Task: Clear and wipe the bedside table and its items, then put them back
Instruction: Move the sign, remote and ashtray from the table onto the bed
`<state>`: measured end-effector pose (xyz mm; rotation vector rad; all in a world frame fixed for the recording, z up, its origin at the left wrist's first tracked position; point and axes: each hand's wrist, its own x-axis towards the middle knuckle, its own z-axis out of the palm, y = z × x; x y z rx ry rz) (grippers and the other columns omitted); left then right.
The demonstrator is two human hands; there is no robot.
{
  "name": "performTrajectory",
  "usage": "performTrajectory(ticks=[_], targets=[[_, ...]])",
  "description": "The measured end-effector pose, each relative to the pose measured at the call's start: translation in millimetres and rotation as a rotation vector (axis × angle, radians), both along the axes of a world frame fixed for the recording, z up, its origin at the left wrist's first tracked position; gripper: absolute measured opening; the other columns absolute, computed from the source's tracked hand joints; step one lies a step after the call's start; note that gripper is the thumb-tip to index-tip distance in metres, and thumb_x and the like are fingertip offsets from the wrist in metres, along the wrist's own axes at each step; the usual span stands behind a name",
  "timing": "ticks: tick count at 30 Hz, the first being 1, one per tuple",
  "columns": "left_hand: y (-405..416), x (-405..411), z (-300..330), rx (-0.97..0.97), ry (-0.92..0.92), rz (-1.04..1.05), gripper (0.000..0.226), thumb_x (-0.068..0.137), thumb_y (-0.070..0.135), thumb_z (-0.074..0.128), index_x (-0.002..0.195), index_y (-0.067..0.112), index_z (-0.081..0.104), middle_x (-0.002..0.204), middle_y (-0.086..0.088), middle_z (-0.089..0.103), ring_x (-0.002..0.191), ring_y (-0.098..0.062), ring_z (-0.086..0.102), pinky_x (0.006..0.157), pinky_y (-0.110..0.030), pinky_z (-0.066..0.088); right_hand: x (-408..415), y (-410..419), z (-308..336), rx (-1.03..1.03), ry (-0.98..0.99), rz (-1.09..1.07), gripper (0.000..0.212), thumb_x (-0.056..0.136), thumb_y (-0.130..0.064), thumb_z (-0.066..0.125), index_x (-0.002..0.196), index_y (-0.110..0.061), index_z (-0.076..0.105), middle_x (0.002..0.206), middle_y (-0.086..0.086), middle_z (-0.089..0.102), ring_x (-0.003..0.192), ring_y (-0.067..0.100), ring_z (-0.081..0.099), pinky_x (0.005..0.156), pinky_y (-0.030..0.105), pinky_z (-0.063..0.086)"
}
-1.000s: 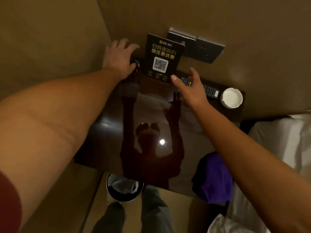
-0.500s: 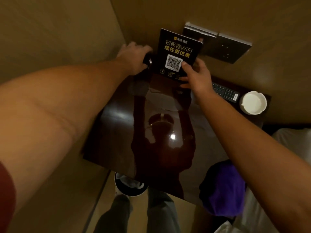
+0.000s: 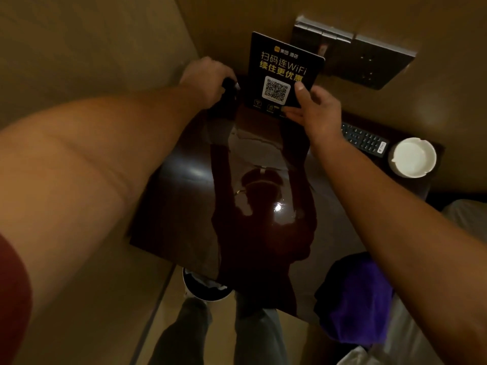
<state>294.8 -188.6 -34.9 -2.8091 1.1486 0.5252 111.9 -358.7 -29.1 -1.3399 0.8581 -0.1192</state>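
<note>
A dark glossy bedside table (image 3: 189, 201) fills the middle of the head view. At its back stands a black WiFi sign (image 3: 284, 67) with a QR code. My right hand (image 3: 316, 111) grips the sign's lower right corner, thumb on its face. My left hand (image 3: 208, 80) is closed around a small dark object (image 3: 229, 86) at the table's back left corner; I cannot tell what it is. A black remote control (image 3: 365, 139) and a white ashtray (image 3: 412, 156) lie at the back right. A purple cloth (image 3: 361, 296) sits on the front right corner.
Wall switch panels (image 3: 369, 59) hang behind the sign. A padded wall runs along the left. A bin (image 3: 203, 288) stands on the floor under the table's front edge, beside my legs. White bedding (image 3: 411, 338) lies at the right.
My right hand moved from above the remote to the sign and took hold of its lower corner. My left hand stayed on the dark object. The camera moved closer.
</note>
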Motion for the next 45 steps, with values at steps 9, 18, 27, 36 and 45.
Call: performTrajectory(ticks=[9, 18, 27, 36, 45], targets=[[18.2, -19.3, 23.0, -0.087, 0.013, 0.122, 0.040, 0.095, 0.006, 0.061, 0.130, 0.024, 0.068, 0.126, -0.015, 0.068, 0.118, -0.038, 0.061, 0.095, -0.047, 0.050, -10.6, 12.5, 16.4, -0.034, -0.058, -0.008, 0.026, 0.107, -0.024, 0.056, 0.124, -0.006, 0.065, 0.121, 0.011, 0.071, 0.099, 0.028, 0.076, 0.086, 0.033, 0.063], [30.8, -40.1, 59.8, -0.069, 0.014, 0.067, 0.045, 0.091, 0.001, 0.058, 0.127, 0.026, 0.069, 0.129, -0.015, 0.067, 0.121, -0.039, 0.058, 0.097, -0.046, 0.050, -29.8, 15.9, 44.4, -0.056, -0.091, -0.010, 0.018, 0.107, -0.024, 0.056, 0.119, -0.012, 0.062, 0.118, 0.011, 0.071, 0.100, 0.030, 0.075, 0.087, 0.033, 0.063], [42.1, -65.3, 70.0, -0.043, 0.004, -0.043, 0.035, 0.091, 0.019, 0.074, 0.126, 0.026, 0.070, 0.124, -0.014, 0.069, 0.116, -0.039, 0.061, 0.089, -0.045, 0.050, -62.7, 40.1, 50.7, -0.060, -0.136, -0.105, 0.007, 0.106, -0.024, 0.058, 0.105, -0.020, 0.063, 0.112, 0.012, 0.074, 0.086, 0.025, 0.075, 0.075, 0.026, 0.062], [56.7, -112.8, 85.0, -0.033, -0.003, -0.186, 0.037, 0.092, 0.022, 0.072, 0.128, 0.030, 0.070, 0.120, -0.013, 0.073, 0.112, -0.038, 0.064, 0.089, -0.047, 0.054, -128.6, 75.0, 50.5, -0.131, -0.101, -0.185, 0.017, 0.104, -0.029, 0.062, 0.111, -0.014, 0.067, 0.113, 0.013, 0.075, 0.089, 0.029, 0.078, 0.081, 0.037, 0.064], [51.6, -190.5, 110.4, -0.085, -0.001, -0.285, 0.038, 0.096, 0.023, 0.067, 0.133, 0.033, 0.064, 0.120, -0.006, 0.071, 0.112, -0.029, 0.065, 0.093, -0.049, 0.053, -225.1, 110.7, 65.8, -0.181, -0.087, -0.319, 0.011, 0.103, -0.029, 0.062, 0.102, -0.019, 0.067, 0.108, 0.008, 0.076, 0.088, 0.024, 0.078, 0.085, 0.046, 0.064]])
